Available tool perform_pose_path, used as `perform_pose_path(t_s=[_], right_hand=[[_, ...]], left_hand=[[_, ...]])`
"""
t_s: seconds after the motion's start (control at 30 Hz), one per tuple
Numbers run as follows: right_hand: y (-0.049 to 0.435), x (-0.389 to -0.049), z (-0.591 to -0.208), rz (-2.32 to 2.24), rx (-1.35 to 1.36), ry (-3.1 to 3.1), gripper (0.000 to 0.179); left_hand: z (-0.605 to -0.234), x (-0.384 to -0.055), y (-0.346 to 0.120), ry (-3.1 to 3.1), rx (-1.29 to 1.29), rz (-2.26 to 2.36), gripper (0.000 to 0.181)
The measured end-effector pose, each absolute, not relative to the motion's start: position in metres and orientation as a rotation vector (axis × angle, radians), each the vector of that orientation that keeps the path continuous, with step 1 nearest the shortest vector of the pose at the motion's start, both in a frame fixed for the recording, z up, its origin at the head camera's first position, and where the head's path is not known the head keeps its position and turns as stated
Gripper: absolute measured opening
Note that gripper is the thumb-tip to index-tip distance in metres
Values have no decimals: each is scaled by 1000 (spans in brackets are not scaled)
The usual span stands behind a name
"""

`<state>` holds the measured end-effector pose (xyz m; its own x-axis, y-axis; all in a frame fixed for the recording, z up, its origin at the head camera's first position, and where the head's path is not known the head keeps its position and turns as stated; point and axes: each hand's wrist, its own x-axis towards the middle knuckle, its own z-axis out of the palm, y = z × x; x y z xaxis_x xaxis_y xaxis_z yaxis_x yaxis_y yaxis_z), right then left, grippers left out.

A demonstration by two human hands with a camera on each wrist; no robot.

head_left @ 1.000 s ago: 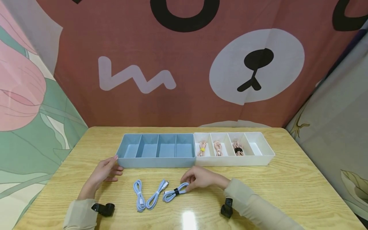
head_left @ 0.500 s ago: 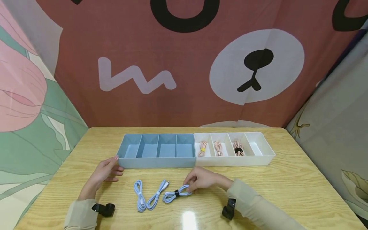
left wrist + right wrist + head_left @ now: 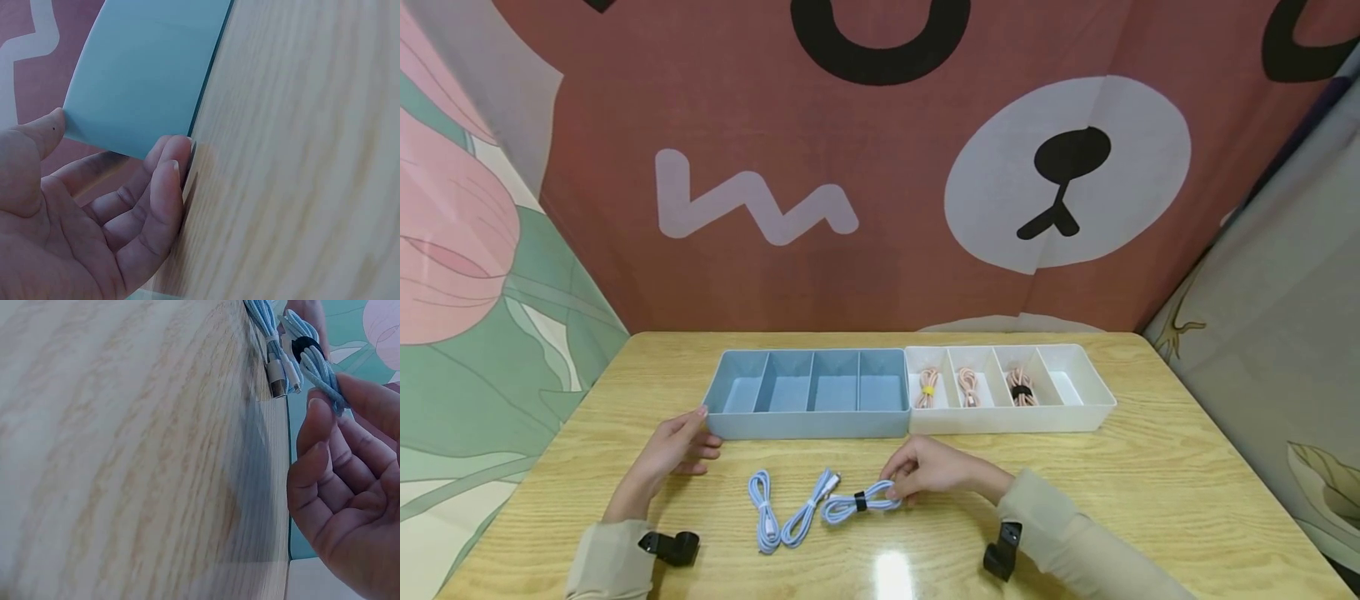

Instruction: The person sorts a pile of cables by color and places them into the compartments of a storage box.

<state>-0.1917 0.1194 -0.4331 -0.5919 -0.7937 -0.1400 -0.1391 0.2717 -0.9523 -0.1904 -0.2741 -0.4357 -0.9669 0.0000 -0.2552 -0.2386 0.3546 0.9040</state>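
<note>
My right hand [image 3: 934,464] pinches the end of a coiled blue charging cable [image 3: 841,507] with a black tie, between thumb and forefinger. In the right wrist view this cable [image 3: 320,375] is raised at a slant above the table. My left hand [image 3: 673,450] holds the front left corner of a blue divided box [image 3: 808,425], thumb at the rim. The left wrist view has its curled fingers [image 3: 164,194] by the box's lower edge. Two more coiled blue cables, the leftmost cable [image 3: 762,504] and the middle cable [image 3: 805,517], lie on the table between the hands.
A white divided box [image 3: 1015,421] adjoins the blue box on the right. Three of its compartments hold pink cables: one with a yellow tie [image 3: 928,390], a middle one [image 3: 968,387], and one with a black tie [image 3: 1021,387]. Printed cloth [image 3: 880,275] hangs behind the wooden table [image 3: 1150,467].
My right hand has shifted slightly right with the pinched end of the black-tied blue cable, which now lies flatter across the view. My left hand stays on the blue box.
</note>
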Motion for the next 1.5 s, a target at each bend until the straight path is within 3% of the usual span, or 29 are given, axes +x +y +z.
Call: perform_pose_path(t_s=[0.73, 1.5], right_hand=[[125, -188, -426, -1537, -777, 1985, 24], [121, -187, -419, -1909, -352, 1989, 30]], left_hand=[[-436, -190, -275, 2403, -188, 1671, 75], [-436, -191, -274, 2417, -221, 1635, 70]])
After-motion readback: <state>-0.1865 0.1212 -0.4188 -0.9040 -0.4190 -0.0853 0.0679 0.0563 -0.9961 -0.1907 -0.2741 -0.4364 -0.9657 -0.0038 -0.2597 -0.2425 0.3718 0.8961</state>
